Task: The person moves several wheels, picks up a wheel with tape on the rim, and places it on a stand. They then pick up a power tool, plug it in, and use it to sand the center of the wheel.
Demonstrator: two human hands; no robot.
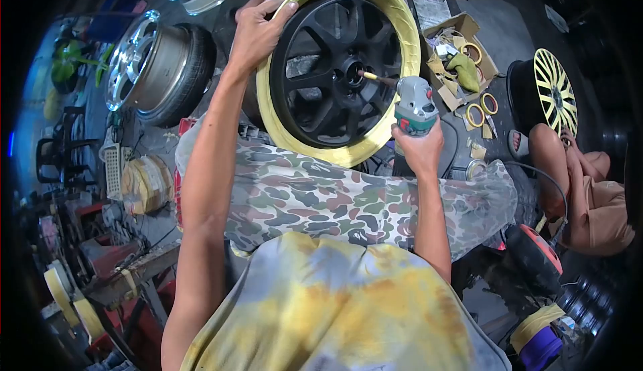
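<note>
A black spoked wheel rim (323, 76) stands tilted in front of me, its outer lip wrapped in yellow masking tape (410, 36). My left hand (259, 31) grips the taped edge at the upper left, thumb on the front face. In my right hand (422, 149) is a grey and green angle grinder (416, 106) with a red button, fingers closed round its body. From its head a thin shaft with a pale yellow tip (368, 75) reaches to the rim's centre hole.
An open cardboard box (462, 59) with tape rolls and a green cloth lies right of the rim. Beyond it are a black rim with yellow spokes (554, 93) and a seated person (589, 190). A chrome wheel with tyre (157, 66) stands left. A cable (546, 173) runs at right.
</note>
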